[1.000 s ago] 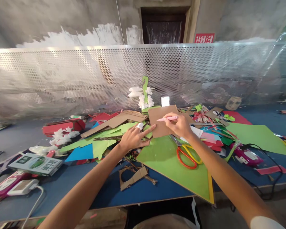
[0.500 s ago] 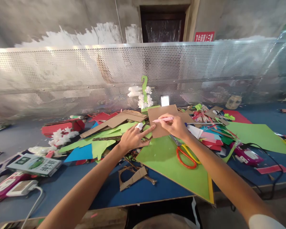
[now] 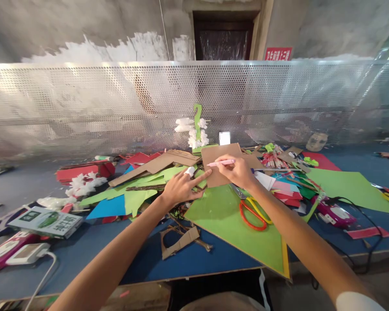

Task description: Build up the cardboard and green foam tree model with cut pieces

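Observation:
A brown cardboard piece (image 3: 221,152) lies in the middle of the heap on the blue table. My right hand (image 3: 236,172) is closed round a pink pen (image 3: 225,162), whose tip is at the cardboard's left part. Beside the cardboard's left edge my left hand (image 3: 180,186) has its fingers apart, the index fingertip touching that edge. Something white is on one of its fingers. Below my right hand, scissors with orange and yellow handles (image 3: 252,216) rest on a large green sheet (image 3: 227,229).
Green, blue and red scraps surround the hands. Behind them stands a green and white paper figure (image 3: 197,123) before a perforated metal screen (image 3: 116,108). A milk carton (image 3: 48,221) and white charger (image 3: 27,254) lie left; a purple device (image 3: 335,214) with a black cord lies right.
The view has shifted slightly. Both hands keep nearly the same pose, and the pen tip stays at about the same place on the cardboard.

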### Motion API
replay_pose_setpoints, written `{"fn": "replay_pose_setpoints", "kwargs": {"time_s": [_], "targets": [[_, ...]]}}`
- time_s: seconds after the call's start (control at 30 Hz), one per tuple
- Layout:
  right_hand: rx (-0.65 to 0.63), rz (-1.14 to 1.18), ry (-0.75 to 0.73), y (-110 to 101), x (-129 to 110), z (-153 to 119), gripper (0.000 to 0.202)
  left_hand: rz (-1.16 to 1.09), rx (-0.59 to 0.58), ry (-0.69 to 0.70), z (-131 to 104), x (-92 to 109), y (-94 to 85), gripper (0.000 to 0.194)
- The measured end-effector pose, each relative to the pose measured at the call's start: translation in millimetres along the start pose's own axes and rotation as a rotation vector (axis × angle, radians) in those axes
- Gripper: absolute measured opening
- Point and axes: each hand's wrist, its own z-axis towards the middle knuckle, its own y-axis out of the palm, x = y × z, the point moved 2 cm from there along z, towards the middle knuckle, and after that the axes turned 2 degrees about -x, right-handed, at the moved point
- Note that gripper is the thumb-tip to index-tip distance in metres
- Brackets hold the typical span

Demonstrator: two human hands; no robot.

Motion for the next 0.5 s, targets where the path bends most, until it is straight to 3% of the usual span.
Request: {"fn": "replay_pose_setpoints", "kwargs": {"time_s": [0.17, 0.33, 0.5], "targets": [[-0.031, -0.040, -0.066, 13, -5, 3, 0.017, 0.010, 0.034, 0.029, -1, -1, 2.8, 0.070], [0.050, 0.007, 0.030, -6, 8, -4, 0.021, 0.013, 0.035, -0.029, -1, -2, 3.9, 0.072], [0.110, -0.018, 0.031, -19, 14, -8, 0.021, 0.008, 0.037, -0.047, -1, -2, 4.2, 0.071]]}}
